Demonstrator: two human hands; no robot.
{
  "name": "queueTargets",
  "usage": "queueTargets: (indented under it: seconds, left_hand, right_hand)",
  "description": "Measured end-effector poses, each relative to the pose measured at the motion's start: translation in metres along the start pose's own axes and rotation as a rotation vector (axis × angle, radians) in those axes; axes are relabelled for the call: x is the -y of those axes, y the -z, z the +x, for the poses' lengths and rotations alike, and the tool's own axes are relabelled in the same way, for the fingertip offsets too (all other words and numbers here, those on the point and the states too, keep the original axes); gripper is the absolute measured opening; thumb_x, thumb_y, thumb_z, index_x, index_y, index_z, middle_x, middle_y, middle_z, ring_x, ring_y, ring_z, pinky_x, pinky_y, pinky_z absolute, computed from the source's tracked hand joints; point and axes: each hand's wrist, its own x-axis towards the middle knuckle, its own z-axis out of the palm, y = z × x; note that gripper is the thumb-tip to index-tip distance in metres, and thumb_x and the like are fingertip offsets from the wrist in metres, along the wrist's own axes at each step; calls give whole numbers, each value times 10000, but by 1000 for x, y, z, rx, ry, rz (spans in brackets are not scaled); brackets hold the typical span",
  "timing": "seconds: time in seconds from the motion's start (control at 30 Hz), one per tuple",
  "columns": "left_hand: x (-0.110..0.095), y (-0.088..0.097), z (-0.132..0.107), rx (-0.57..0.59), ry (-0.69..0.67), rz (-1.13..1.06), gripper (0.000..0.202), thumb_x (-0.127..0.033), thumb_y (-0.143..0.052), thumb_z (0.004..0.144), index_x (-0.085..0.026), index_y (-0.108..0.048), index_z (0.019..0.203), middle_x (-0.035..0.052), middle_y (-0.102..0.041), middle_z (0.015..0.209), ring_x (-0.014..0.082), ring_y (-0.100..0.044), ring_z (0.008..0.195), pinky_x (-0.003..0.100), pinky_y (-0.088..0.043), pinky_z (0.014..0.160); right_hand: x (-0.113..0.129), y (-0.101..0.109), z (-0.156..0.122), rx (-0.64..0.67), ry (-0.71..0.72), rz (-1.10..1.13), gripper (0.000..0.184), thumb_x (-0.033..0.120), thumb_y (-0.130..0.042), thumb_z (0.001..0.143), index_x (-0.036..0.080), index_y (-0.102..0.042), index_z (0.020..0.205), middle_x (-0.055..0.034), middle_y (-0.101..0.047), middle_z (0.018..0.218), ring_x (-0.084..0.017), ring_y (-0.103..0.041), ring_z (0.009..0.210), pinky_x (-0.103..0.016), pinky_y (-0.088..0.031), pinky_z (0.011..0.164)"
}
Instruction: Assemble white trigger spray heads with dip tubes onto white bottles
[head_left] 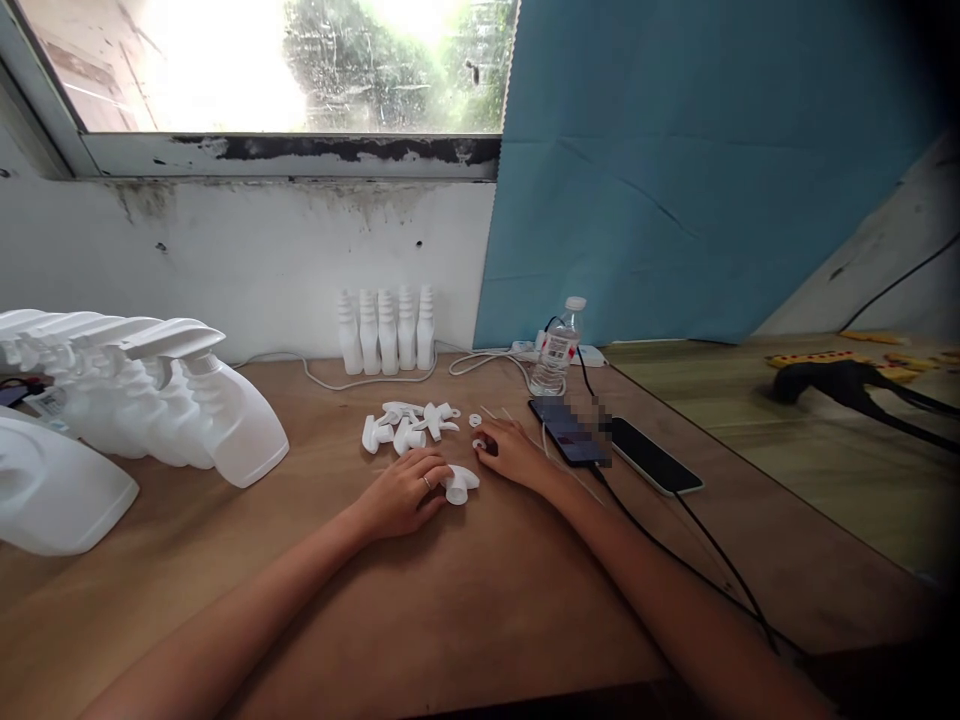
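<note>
My left hand, with a ring on one finger, is closed on the side of a white spray-bottle head resting low over the table. Its round collar faces toward me. To the right, my right hand reaches down to the tabletop, thumb and fingertips pinched on a small white ring. Another small white ring lies just beyond those fingers. Behind my left hand is a loose pile of several white spray heads. Thin clear tubes lie partly behind my right hand.
Several slim white bottles stand against the wall. Large white spray bottles lean in a row at left. On the right are a clear water bottle, a phone, a second phone and black cables.
</note>
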Motion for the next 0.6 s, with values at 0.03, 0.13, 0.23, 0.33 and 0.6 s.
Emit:
queueTargets:
  seconds: [0.03,0.13,0.23,0.33,0.6]
  left_hand:
    - [1,0,-1,0,-4,15,330,-258,-521,905,-184,-523,1226,112,-598,1184,253,-504,1170,417,-428,1018]
    - [3,-3,-4,9,-23,76,328,-267,-496,923,-204,-538,1242,103,-611,1121,243,-545,1076,405,-460,955]
    - [5,-5,-5,-23,3,102,307,-278,-456,947,-206,-561,1226,99,-621,1073,226,-566,998,387,-479,899]
    - [5,-4,-5,-65,107,38,301,-304,-436,959,-191,-578,1200,99,-620,1024,209,-580,944,357,-492,853]
    - [7,0,-7,-85,228,-104,296,-317,-440,952,-193,-576,1184,90,-605,983,209,-584,923,336,-478,842]
  right_hand:
    - [0,-1,0,-12,-1,4,132,148,-562,800,181,-590,925,-56,-670,893,-227,-614,878,-394,-398,857]
    - [3,-2,1,-81,10,18,184,162,-577,786,180,-588,969,-71,-682,942,-242,-619,914,-417,-393,880]
    - [10,3,1,-180,76,39,179,172,-579,785,187,-589,963,-72,-682,943,-242,-614,914,-417,-404,878]
    - [24,12,0,-252,177,116,125,187,-559,820,203,-586,941,-67,-673,935,-227,-608,911,-411,-424,891]
    - [63,19,-11,-199,368,288,151,171,-556,824,233,-610,951,-65,-643,969,-214,-588,961,-398,-465,904]
